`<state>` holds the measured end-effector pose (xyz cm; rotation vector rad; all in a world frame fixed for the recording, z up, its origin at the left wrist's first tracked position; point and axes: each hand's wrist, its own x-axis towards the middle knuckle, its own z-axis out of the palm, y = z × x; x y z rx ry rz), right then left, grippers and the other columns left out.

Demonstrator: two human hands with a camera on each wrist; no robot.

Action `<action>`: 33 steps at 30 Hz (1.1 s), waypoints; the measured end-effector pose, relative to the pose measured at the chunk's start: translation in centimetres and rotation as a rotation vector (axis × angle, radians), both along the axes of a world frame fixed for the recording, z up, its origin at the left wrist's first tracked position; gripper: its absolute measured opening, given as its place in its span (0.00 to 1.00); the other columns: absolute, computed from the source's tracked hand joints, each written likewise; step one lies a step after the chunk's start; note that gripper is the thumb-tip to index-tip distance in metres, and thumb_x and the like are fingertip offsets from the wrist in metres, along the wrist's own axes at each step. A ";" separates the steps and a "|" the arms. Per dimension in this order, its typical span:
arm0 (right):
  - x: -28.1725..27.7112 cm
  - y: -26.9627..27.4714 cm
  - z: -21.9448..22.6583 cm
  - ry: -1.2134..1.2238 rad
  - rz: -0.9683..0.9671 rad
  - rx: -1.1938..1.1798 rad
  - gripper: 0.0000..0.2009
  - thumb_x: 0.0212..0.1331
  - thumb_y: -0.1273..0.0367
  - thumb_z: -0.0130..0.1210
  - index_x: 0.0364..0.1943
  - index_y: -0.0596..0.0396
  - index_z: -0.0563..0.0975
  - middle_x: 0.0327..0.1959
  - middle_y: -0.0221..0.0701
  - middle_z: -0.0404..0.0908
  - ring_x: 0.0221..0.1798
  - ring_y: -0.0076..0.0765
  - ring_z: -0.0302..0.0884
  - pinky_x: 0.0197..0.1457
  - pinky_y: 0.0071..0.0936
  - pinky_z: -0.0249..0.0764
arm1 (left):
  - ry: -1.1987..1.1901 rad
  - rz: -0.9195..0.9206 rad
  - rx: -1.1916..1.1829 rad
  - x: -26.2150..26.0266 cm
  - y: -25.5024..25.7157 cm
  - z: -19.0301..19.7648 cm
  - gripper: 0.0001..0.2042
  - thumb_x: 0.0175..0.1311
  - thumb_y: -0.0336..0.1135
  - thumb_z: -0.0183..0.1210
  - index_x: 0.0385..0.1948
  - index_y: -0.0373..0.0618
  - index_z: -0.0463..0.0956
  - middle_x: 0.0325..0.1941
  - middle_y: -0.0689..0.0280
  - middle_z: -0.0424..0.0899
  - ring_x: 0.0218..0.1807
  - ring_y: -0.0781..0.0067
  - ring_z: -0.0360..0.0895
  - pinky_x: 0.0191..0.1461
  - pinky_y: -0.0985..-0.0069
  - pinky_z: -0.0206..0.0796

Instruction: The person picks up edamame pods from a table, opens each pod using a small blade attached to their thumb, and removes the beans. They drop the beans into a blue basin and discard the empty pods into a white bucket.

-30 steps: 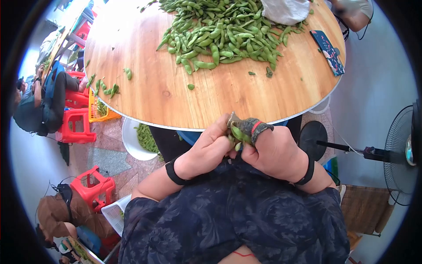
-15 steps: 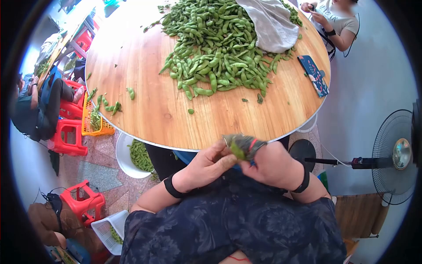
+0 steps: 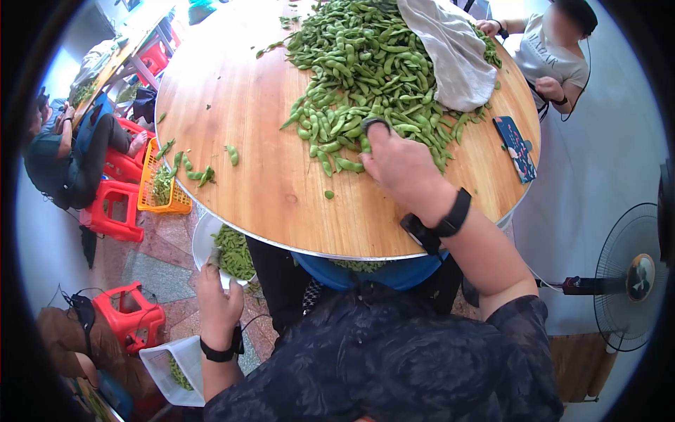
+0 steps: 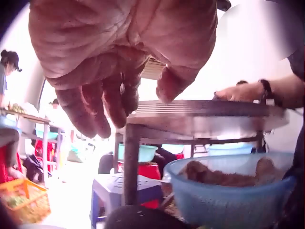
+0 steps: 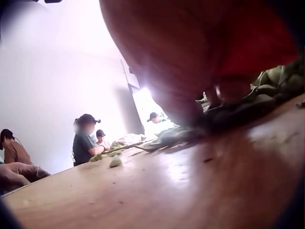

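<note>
A heap of green soybean pods (image 3: pixel 351 70) covers the far middle of the round wooden table (image 3: pixel 246 204). My right hand (image 3: pixel 411 172) reaches over the table to the heap's near edge. A dark cover is on a fingertip, and a pod shows beside the thumb; I cannot tell whether the fingers grip it, as the back of the hand hides them. My left hand (image 3: pixel 219 302) is lowered at the left, its fingertips near the rim of a white bucket (image 3: pixel 202 243) with green pods inside. In the left wrist view its fingers (image 4: pixel 112 98) hang loosely with nothing held.
A blue basin (image 3: pixel 320 273) with green contents stands under the table's near edge. A pale cloth (image 3: pixel 457 63) lies over the heap, and a patterned phone case (image 3: pixel 515 148) sits at the right. Nearby are a fan (image 3: pixel 626 278), red stools (image 3: pixel 130 313), an orange basket (image 3: pixel 165 205) and a seated person (image 3: pixel 555 63).
The hands were together in front of the body, on green pods. They have parted: the right went forward to the heap, the left down toward the bucket, and no longer holds any pod.
</note>
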<state>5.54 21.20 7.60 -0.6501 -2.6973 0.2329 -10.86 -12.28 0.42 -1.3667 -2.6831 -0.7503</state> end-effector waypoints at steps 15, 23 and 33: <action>4.0 -5.4 1.6 0.332 0.008 -0.604 0.20 0.55 0.74 0.57 0.52 0.57 0.67 0.34 0.28 0.73 0.27 0.22 0.71 0.29 0.23 0.70 | -1.799 -0.473 0.621 8.9 17.1 3.9 0.18 0.73 0.33 0.45 0.61 0.39 0.62 0.53 0.63 0.74 0.53 0.76 0.73 0.57 0.75 0.66; 7.0 -4.0 0.1 0.479 -0.045 -0.921 0.07 0.61 0.76 0.46 0.42 0.59 0.70 0.27 0.31 0.79 0.22 0.23 0.75 0.24 0.24 0.71 | -1.802 -0.435 0.451 8.2 17.2 2.5 0.12 0.74 0.38 0.46 0.52 0.45 0.70 0.36 0.74 0.74 0.35 0.86 0.70 0.39 0.86 0.64; 6.9 -4.9 1.8 0.152 0.087 -1.518 0.11 0.63 0.73 0.37 0.48 0.55 0.65 0.20 0.25 0.68 0.12 0.18 0.63 0.15 0.17 0.62 | -1.224 -0.654 0.314 8.3 15.7 4.5 0.08 0.73 0.33 0.45 0.39 0.40 0.72 0.24 0.72 0.67 0.26 0.82 0.64 0.29 0.80 0.57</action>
